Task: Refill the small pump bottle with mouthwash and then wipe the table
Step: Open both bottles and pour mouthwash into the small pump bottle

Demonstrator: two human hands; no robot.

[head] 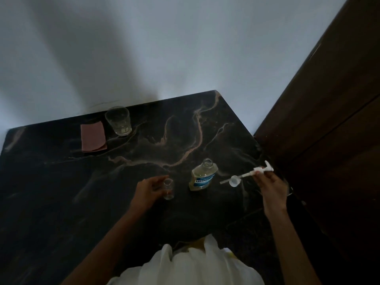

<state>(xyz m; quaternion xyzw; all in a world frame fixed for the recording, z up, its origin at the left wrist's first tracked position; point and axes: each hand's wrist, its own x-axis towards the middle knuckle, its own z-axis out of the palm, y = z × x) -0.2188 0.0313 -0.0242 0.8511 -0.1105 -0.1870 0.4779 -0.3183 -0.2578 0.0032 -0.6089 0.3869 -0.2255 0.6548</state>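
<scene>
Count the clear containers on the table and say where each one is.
3. A glass at the back, beside the cloth; the mouthwash bottle right of centre; the small bottle just left of it, held by the left hand. Nothing seems hidden.

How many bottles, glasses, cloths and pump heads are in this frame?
Bottles: 2, the mouthwash bottle and the small bottle
Glass: 1
Cloth: 1
Pump head: 1
Total: 5

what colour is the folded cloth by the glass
Dusty pink, best seen in the head view: the cloth.
</scene>
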